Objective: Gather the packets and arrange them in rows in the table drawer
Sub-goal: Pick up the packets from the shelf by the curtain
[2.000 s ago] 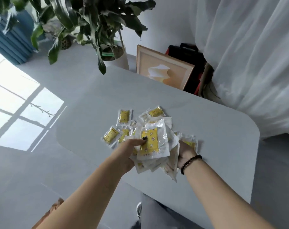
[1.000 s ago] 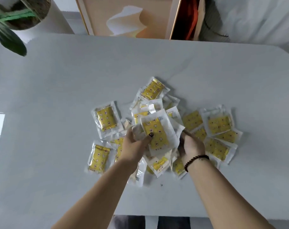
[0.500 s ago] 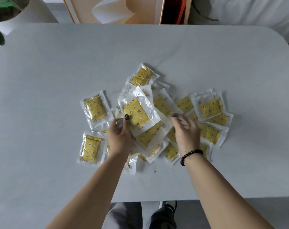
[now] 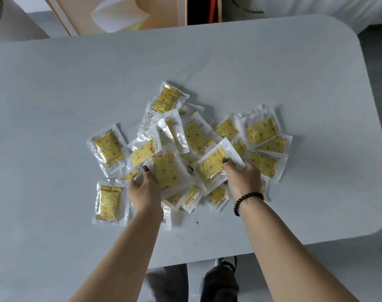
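Several clear packets with yellow printed contents lie in a loose, overlapping heap (image 4: 194, 138) at the middle of the grey table (image 4: 55, 88). My left hand (image 4: 145, 188) grips a packet (image 4: 166, 170) at the heap's near side, thumb on top. My right hand (image 4: 243, 178) pinches another packet (image 4: 214, 164) lifted off the heap. Two packets lie apart on the left, one flat (image 4: 108, 149) and one nearer me (image 4: 109, 200). No drawer is in view.
A framed picture (image 4: 120, 14) leans behind the table's far edge. A white plant pot (image 4: 13, 25) stands at the far left. White fabric (image 4: 338, 7) hangs at the far right. My legs and shoes (image 4: 218, 277) show below the table's near edge.
The view has tilted down over the table. My left hand dropped the stack it held onto the heap and now grips one packet. My right hand has picked up a packet.
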